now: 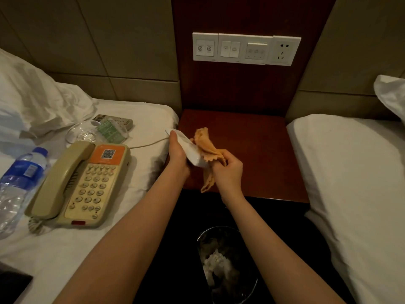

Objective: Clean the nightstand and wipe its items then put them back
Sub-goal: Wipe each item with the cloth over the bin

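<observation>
Head view: remote [190, 152] above the table [252, 139].
Left hand [177, 155] grips the remote, right hand [228, 170] clutches an orange cloth [208, 148] against it; at 9 o'clock, the telephone [87, 185] label [108, 155] bears a QR code.

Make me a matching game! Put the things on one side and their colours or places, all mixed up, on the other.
Things:
1 telephone
2 cloth
3 remote control
4 waste bin

Clues:
A black
B white
C beige, on the bed
D orange

Pairs: 1-C, 2-D, 3-B, 4-A
</observation>
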Demonstrator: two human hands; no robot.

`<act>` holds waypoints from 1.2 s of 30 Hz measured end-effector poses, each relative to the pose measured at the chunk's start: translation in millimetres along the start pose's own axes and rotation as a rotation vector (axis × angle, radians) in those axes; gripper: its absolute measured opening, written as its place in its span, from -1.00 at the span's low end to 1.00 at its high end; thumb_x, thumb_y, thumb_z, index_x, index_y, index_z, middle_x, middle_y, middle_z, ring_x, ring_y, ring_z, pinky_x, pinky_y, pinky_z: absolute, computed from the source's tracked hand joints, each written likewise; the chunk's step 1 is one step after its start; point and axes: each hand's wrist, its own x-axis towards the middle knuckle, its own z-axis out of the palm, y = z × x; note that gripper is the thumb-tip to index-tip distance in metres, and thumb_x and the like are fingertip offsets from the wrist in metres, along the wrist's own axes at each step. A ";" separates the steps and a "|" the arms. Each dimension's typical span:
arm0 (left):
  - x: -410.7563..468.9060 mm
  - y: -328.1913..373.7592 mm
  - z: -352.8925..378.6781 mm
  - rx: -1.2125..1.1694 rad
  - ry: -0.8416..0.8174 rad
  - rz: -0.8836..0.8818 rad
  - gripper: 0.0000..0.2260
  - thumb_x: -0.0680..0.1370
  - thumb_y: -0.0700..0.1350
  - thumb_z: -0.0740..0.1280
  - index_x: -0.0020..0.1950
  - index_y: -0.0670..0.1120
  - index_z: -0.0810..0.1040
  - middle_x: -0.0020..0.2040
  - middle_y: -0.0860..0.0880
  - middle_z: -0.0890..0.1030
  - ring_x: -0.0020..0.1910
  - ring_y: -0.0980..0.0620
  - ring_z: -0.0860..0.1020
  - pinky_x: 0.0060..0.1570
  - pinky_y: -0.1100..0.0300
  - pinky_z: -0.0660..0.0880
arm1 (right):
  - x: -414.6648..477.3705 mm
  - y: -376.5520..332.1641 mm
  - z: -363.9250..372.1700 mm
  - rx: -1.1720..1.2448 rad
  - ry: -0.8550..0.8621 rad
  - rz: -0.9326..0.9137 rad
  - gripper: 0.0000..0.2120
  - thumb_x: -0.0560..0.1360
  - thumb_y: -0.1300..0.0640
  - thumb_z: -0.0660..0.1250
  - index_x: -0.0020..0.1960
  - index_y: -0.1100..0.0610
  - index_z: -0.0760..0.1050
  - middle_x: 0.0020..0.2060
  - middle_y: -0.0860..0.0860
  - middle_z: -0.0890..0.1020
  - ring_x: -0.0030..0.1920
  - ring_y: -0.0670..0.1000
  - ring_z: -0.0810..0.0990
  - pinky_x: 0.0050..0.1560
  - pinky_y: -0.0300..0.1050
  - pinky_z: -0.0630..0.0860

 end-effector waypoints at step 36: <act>163.8 201.9 -121.4 1.038 0.491 0.355 -0.68 0.56 -0.17 0.17 0.33 -0.12 0.36 0.29 -0.17 0.43 0.25 -0.15 0.43 0.24 0.01 0.44 | 203.2 17.7 234.3 0.019 -0.279 0.524 -0.56 0.50 0.05 0.37 0.31 0.19 0.41 -0.19 0.03 0.54 -0.27 -0.01 0.56 -0.27 -0.22 0.54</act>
